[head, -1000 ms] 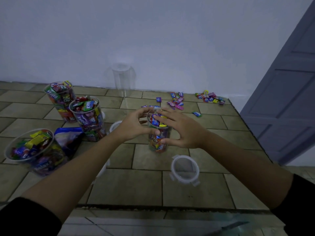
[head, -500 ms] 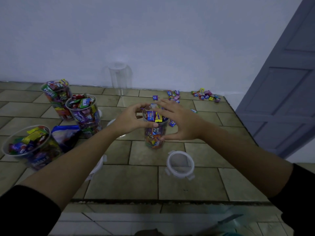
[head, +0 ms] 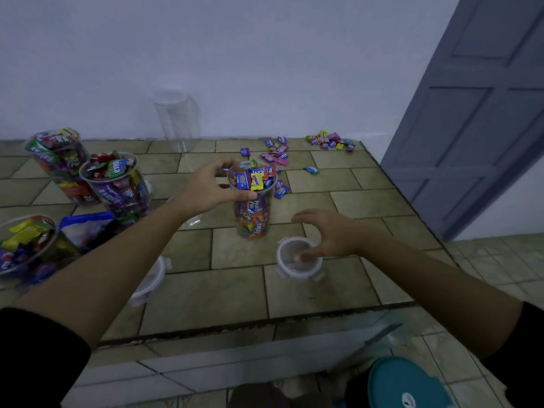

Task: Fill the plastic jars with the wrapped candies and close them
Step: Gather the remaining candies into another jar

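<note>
1. Well left of the left hand [head: 212,187]: three filled jars [head: 117,184] on the worktop [head: 206,290], tops open, candies heaped to the rims. Blue bag [head: 85,228] among them. Spare lid [head: 153,278] partly hidden under the left forearm.
2. Left hand: fingers and thumb curled round the rim of the jar [head: 253,213], steadying it upright. Packed with wrapped candies, a few standing above the mouth.
3. Beyond that hand, by the wall: empty jar [head: 176,119], upright.
4. Beyond the right hand [head: 329,237]: loose candies [head: 276,154] scattered on the worktop, some just beside the held jar.
5. Right hand: fingers spread wide, holding nothing, low over the lid [head: 297,257] lying flat directly beneath it. Thumb tip at the lid; contact uncertain.
6. Step judged: filling finished for this jar, closing about to start. Next move calls for a grip on the lid's rim, a lift across, square seating on the mouth, and proud candies pressed down so the clips latch.
</note>
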